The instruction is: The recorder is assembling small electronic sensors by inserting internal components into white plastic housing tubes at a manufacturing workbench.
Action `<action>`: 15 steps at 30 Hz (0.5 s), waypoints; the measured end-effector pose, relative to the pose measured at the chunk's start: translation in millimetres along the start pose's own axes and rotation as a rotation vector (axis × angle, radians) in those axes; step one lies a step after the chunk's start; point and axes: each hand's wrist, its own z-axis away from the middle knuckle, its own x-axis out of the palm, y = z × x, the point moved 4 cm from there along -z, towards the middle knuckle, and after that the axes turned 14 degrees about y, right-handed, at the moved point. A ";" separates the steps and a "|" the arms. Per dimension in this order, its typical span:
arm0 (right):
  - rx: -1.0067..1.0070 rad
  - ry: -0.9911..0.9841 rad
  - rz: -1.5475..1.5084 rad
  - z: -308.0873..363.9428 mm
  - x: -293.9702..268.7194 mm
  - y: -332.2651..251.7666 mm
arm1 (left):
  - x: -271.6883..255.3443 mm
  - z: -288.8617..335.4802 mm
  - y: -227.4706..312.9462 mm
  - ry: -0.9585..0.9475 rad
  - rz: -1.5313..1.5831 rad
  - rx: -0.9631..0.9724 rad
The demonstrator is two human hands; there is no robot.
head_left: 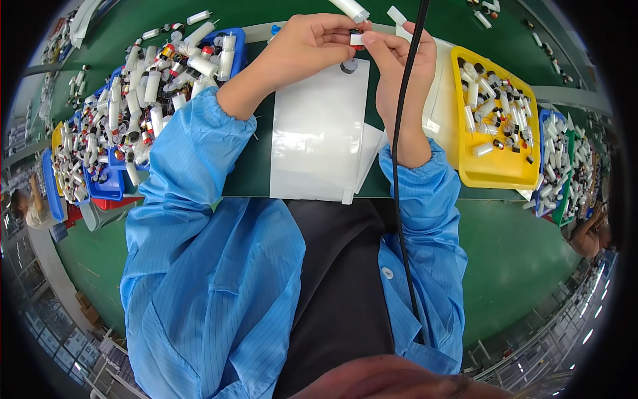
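My left hand [309, 43] and my right hand [407, 66] meet at the far side of the work area. Between their fingertips they pinch a small part [357, 39] with a white band and red and black bits; its exact kind is too small to tell. Just beyond the fingers a white cylinder [350, 9] reaches in from the top; whether it joins the held part is unclear. Below the hands a small dark round piece [349, 66] shows at the top of a glossy white sheet [319, 133]. A small white strip [397, 14] stands by my right fingers.
At left, blue trays [238, 50] are heaped with white cylinders with black ends. A yellow tray [498, 178] at right holds more, with further trays beyond. A black cable [399, 120] hangs down in front of my right arm. Other people are at both far edges.
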 end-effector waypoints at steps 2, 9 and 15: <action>-0.039 0.007 0.027 3.0 2.5 -3.9 | 0.8 -0.7 1.3 0.007 -0.010 -0.003; -0.542 -0.048 0.597 3.8 6.5 -25.7 | -1.9 4.9 6.0 0.010 0.192 -0.138; 0.443 -0.265 -0.276 -0.8 0.7 8.8 | 7.2 10.9 44.7 -0.150 0.298 -0.175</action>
